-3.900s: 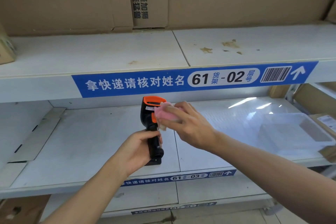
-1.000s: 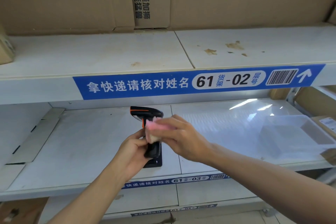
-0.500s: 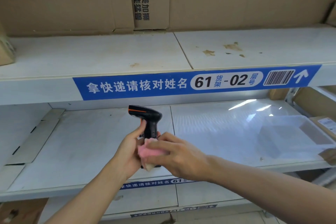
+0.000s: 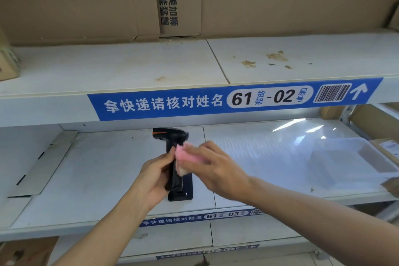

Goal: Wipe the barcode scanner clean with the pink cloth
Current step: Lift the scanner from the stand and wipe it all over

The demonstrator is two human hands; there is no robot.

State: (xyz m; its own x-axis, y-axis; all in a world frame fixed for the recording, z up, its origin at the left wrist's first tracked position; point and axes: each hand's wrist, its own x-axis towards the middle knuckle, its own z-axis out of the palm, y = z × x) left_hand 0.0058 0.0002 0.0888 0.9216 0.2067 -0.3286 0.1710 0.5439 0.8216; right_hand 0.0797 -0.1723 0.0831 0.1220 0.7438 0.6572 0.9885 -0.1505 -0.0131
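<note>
— Where is the black pistol-shaped plastic barcode scanner with the orange stripe sitting right now?

— It is standing upright in front of the middle white shelf board, its long axis running from twelve down to six o'clock, head at the top and pointing toward nine. The left hand is wrapping round the grip from the nine o'clock side, fingers curled closed on it.

— And the other one?

— The right hand is coming in from three o'clock, fingers pinched shut on the small folded pink cloth, which is pressing against the right face of the grip just below the head. That hand is blurred, so I am judging it to be mid-stroke.

— So which way is the wipe going to run?

— Along the handle, I am guessing, up or down its length; the cloth hand is the one touching the surface to be cleaned, the left only steadying it.

— Any room to work?

— The blue shelf label strip on the upper shelf edge is hanging at twelve, close above the scanner head. A clear plastic tray is lying well apart at three. The shelf toward nine is looking open.
</note>
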